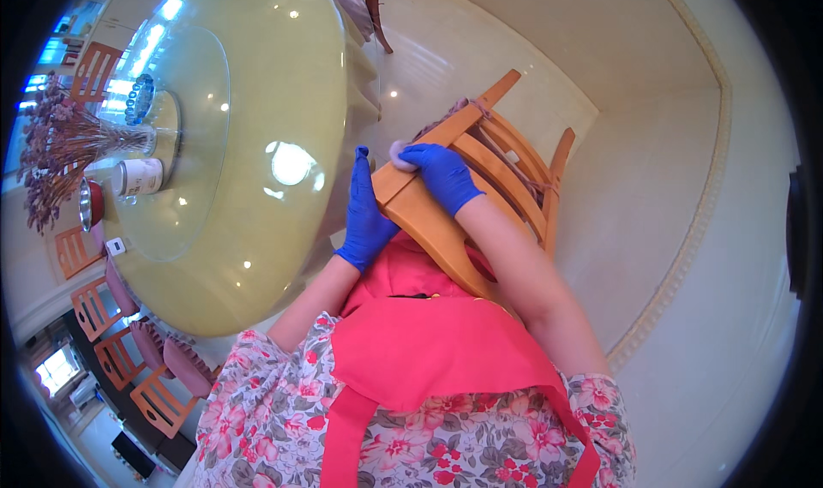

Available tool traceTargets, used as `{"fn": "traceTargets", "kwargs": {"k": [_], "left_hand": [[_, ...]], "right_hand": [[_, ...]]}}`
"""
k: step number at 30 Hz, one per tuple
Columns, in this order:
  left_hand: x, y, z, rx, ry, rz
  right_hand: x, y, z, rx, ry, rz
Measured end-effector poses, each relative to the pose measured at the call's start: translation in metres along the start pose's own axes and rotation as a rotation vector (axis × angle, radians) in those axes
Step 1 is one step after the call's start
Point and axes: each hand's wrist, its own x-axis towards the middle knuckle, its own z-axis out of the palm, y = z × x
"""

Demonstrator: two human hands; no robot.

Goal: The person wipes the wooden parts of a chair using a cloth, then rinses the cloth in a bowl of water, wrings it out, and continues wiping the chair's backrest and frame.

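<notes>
A wooden chair (427,221) leans at a tilt against my front, its slatted back stretching away to the right. My left hand (366,221), in a blue glove, braces the near end of the chair frame with its fingers stretched along the edge. In my blue-gloved right hand (443,173) is a pale purple cloth or sponge (402,156), pressed on the wood by the frame's corner. Part of the pad is hidden under the fingers. Behind the frame shows some purple fabric (443,116), tied to the chair.
Close on the left stands a round table (276,89) under a clear cover. It bears a glass turntable (199,231), dried flowers in a glass vase (138,139), a white canister (138,177) and a red bowl (91,204). More chairs (164,401) line its far side; a wall (643,166) rises at right.
</notes>
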Motion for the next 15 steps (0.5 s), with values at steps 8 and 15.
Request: {"fn": "traceTargets", "kwargs": {"k": [8, 15], "left_hand": [[-0.022, -0.007, -0.004, -0.863, -0.138, -0.600], [-0.026, -0.007, -0.004, -1.128, -0.062, -0.531]], "right_hand": [[-0.011, -0.003, -0.001, -0.504, 0.089, -0.440], [-0.042, -0.033, 0.015, -0.365, -0.049, -0.520]]}}
